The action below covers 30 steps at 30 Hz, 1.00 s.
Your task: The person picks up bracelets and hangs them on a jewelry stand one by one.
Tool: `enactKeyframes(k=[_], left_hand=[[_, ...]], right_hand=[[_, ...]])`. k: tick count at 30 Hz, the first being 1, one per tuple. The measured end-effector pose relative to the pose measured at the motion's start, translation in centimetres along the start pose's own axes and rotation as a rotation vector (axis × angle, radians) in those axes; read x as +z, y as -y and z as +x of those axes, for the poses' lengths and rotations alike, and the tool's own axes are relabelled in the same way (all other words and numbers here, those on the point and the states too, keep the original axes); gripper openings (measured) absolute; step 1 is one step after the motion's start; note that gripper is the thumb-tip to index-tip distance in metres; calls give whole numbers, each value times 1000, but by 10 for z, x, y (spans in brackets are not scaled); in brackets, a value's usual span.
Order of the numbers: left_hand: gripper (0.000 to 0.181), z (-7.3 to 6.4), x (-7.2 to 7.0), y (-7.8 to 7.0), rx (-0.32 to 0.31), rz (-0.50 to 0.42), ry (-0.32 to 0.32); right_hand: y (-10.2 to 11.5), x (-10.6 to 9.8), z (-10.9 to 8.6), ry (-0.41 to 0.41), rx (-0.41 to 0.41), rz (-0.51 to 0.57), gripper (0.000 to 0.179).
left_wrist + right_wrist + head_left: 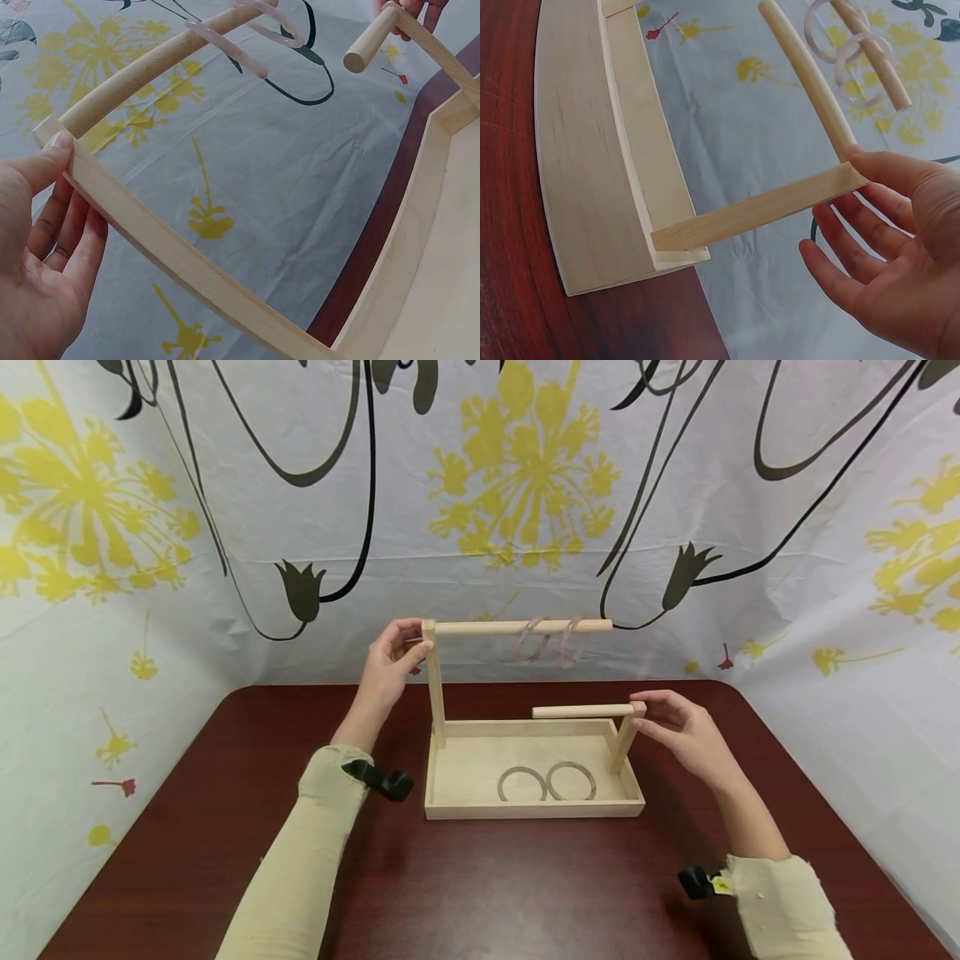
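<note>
The left hand (390,662) has its grip on the top of the tall post (435,693), thumb on one side and fingers on the other. The right hand (688,737) pinches the top of the short post (625,745); in the right wrist view its lower fingers are spread away from the wood. Both posts rise from the tray (525,811), one at each end, and the tray sits on the dark red surface (510,885). From the tall post the long bar (476,628) runs right, with two hanging rings (226,49) on it, a little apart. The short bar (577,712) points left, lower down, and is bare. Two more rings (572,765) are inside the tray, side by side at its front wall, which hides their lower edges. Behind stands a flower-patterned cloth (405,539).
</note>
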<state>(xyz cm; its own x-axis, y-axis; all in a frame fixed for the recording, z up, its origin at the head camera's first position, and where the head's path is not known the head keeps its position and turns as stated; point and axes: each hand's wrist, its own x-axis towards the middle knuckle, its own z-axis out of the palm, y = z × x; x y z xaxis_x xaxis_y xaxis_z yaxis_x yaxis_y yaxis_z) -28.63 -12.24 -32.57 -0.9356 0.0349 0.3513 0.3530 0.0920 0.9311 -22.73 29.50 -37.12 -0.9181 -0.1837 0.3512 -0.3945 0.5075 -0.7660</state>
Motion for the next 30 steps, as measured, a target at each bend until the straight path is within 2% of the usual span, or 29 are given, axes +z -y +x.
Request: enactKeyframes(k=[8, 14, 23, 30], left_hand=[[37, 1, 1, 1, 10, 2, -4], [38, -3, 1, 1, 44, 35, -2], [50, -18, 0, -3, 88, 0, 44], [64, -34, 4, -6, 89, 60, 89]], right_hand=[[-5, 2, 2, -4, -27, 3, 33], [-6, 7, 1, -32, -18, 0, 29], [-3, 12, -1, -51, 29, -39, 28], [-2, 12, -1, -69, 44, -42, 27]])
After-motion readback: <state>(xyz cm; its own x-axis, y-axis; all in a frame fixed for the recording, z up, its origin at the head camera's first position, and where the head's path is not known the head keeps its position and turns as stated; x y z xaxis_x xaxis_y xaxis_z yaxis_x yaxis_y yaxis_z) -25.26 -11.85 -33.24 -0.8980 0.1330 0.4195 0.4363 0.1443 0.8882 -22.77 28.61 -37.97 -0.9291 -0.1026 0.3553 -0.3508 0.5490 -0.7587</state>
